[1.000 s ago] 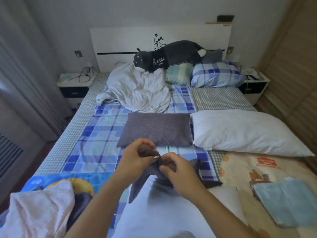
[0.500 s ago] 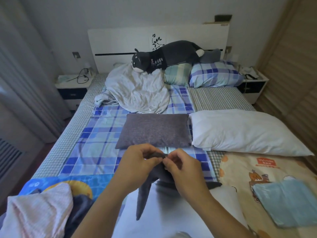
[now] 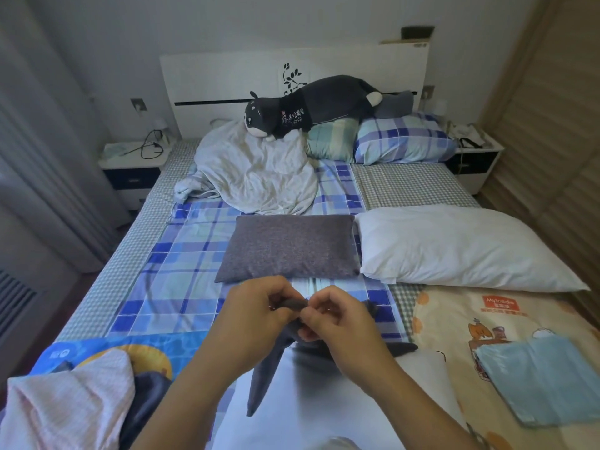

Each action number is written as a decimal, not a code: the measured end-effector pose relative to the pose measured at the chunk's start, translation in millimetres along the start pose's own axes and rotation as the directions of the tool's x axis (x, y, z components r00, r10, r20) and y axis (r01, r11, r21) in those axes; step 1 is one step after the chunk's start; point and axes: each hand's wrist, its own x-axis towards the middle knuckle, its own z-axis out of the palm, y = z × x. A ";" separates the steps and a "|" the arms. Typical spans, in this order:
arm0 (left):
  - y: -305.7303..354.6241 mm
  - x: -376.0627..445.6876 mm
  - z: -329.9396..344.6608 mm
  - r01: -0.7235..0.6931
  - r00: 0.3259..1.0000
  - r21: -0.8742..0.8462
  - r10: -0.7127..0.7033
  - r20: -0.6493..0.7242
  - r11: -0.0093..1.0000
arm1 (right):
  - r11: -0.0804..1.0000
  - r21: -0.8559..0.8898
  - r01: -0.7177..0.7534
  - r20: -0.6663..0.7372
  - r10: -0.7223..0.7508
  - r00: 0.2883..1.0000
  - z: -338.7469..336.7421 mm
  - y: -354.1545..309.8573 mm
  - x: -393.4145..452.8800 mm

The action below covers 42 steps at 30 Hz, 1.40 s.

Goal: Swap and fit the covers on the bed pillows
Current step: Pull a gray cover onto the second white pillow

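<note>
Since a second earlier, both hands had risen slightly, closer together. The left hand (image 3: 256, 306) and right hand (image 3: 337, 315) pinched the dark grey cover (image 3: 264, 375) above a white pillow (image 3: 324, 401). Beyond lay the grey pillow (image 3: 289, 248), touching the large white pillow (image 3: 454, 248).

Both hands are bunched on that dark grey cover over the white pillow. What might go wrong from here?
1. Left hand and right hand pinch the dark grey cover close together, so the opening may stay too narrow for the near white pillow.
2. Part of the cover hangs twisted; it might go on crooked.
</note>
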 end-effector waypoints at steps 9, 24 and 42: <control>3.5 -3.7 8.9 -0.037 0.998 -0.062 0.033 -0.062 0.997 | 0.968 0.240 -0.069 -0.103 0.096 0.990 5.0 -4.4 -5.3; -113.1 -42.4 -47.5 0.218 0.877 0.616 -0.429 0.216 0.757 | 0.902 -0.396 -0.172 -0.515 -0.063 0.855 -74.9 54.2 58.9; -75.9 -45.4 112.6 0.022 0.973 0.100 -0.044 0.225 0.995 | 0.850 -0.466 -0.244 -0.367 0.065 0.928 -14.3 102.5 2.0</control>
